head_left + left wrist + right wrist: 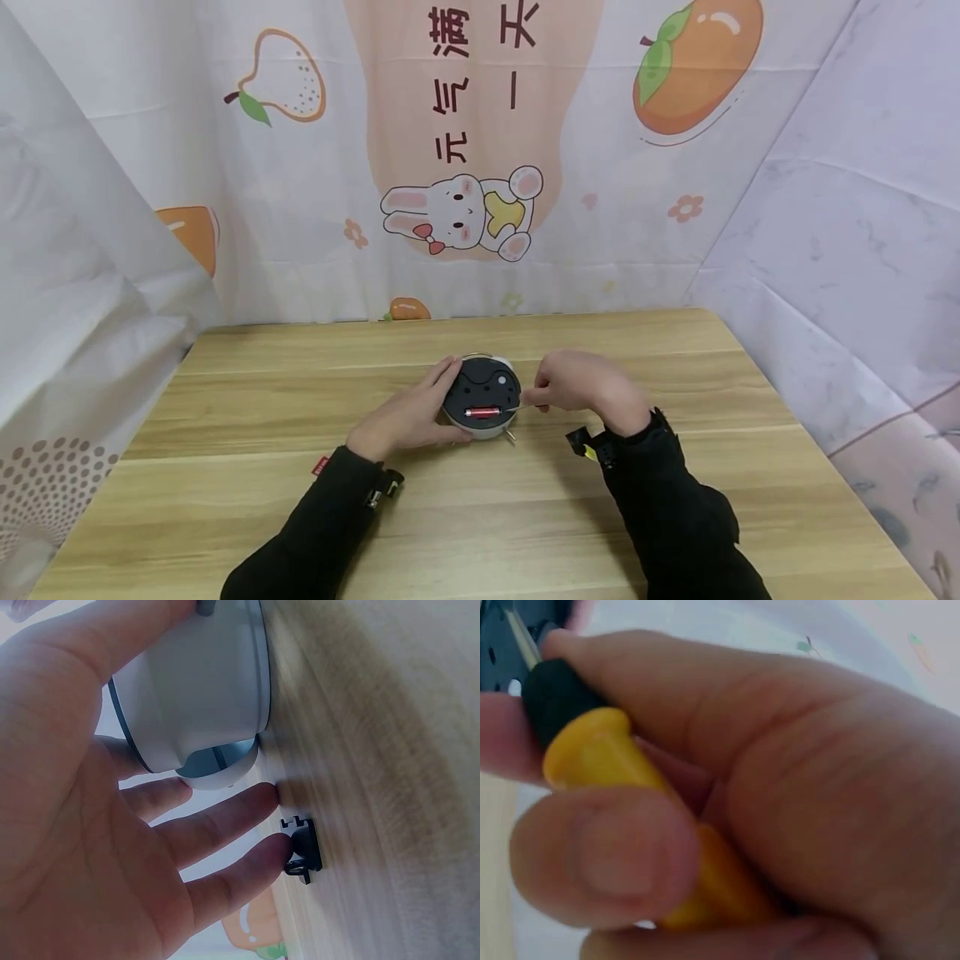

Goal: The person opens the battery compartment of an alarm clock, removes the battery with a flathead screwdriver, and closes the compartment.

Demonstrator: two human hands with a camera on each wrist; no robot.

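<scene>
A round twin-bell alarm clock lies face down, its dark back upward and a red battery in the open compartment. My left hand holds the clock from its left, thumb along the near side and fingers toward the far side. The left wrist view shows its pale side wall and a bell beyond. By the outer fingertips a small black plastic piece lies on the table. My right hand grips a screwdriver with a yellow and black handle; its thin shaft reaches the battery's right end.
The wooden table extends around the clock on every side. A printed cloth hangs along its back edge, with more cloth at left and right. Each dark sleeve carries a strapped wrist device.
</scene>
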